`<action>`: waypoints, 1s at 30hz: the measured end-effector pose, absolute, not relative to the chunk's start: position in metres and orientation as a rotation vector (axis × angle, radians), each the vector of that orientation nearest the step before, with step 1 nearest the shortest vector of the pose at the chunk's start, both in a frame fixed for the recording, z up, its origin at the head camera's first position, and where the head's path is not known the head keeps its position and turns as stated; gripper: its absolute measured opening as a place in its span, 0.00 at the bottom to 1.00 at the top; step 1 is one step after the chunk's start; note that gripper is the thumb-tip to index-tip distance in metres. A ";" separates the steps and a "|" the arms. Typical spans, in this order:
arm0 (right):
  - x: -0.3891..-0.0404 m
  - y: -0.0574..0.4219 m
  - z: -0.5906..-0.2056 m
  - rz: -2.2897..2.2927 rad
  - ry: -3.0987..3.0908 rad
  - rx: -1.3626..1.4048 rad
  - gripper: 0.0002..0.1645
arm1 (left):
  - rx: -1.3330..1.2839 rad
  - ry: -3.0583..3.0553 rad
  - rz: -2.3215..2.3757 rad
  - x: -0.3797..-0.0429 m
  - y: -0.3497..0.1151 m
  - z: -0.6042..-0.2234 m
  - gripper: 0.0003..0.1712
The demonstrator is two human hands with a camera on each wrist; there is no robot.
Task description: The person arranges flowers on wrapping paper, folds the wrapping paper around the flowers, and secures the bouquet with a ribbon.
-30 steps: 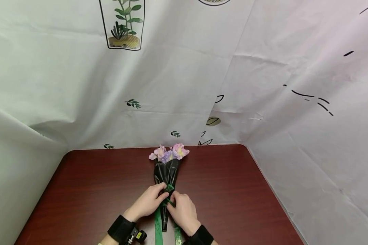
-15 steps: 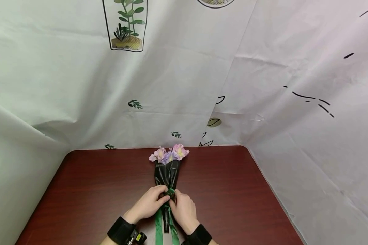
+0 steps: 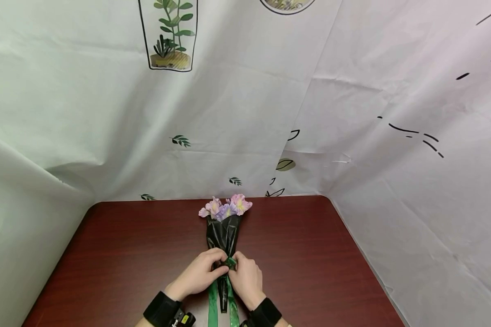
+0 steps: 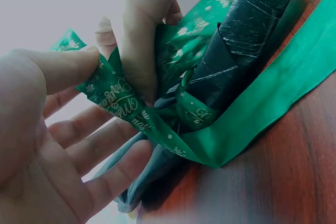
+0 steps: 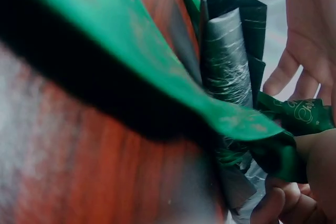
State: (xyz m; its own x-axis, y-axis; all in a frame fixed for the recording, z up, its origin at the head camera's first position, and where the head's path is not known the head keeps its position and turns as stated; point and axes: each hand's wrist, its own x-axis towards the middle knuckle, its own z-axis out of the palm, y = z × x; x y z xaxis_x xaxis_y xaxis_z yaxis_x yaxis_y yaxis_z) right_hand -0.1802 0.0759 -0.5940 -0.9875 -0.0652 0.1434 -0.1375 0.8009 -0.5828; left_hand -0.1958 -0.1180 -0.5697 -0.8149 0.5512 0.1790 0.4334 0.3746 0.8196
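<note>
A bouquet of pink and purple flowers (image 3: 225,208) in a black wrapper (image 3: 222,230) lies on the table, its stem end towards me. Green ribbon with gold printing (image 4: 118,95) is wound around the narrow part of the wrapper. My left hand (image 3: 198,274) pinches a length of this ribbon between thumb and fingers, its other fingers spread. Close on the right, my right hand (image 3: 247,278) pinches the ribbon at the tied spot; in the right wrist view the ribbon (image 5: 247,124) runs to its thumb. Fingers partly hide the knot.
Two ribbon tails (image 3: 213,304) hang towards the near edge of the dark red wooden table (image 3: 311,254). A white printed cloth (image 3: 229,104) encloses the back and sides. Black bands (image 3: 162,308) with cameras are on both wrists.
Both hands have shifted slightly right and nearer at the tie, and the right hand has come closer to the left. The right ribbon tail has swung left, towards the stem end.
</note>
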 end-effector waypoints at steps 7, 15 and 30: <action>-0.182 0.078 -0.599 0.907 -2.877 0.136 0.21 | 0.909 2.484 1.411 -0.196 -0.120 -0.576 0.05; -0.178 0.084 -0.597 0.936 -2.902 0.199 0.16 | 0.954 2.524 1.368 -0.197 -0.121 -0.579 0.05; -0.167 0.097 -0.583 0.964 -2.914 0.463 0.15 | 1.102 2.673 1.410 -0.233 -0.124 -0.670 0.06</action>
State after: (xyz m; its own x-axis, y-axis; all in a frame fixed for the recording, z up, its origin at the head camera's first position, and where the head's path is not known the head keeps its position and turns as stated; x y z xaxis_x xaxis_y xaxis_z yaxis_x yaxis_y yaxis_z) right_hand -0.1669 0.0969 -0.5834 -0.9549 -0.2681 0.1280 -0.2915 0.7627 -0.5773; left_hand -0.2326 -0.1237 -0.6696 -0.7626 0.5356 0.3628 0.6018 0.3816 0.7016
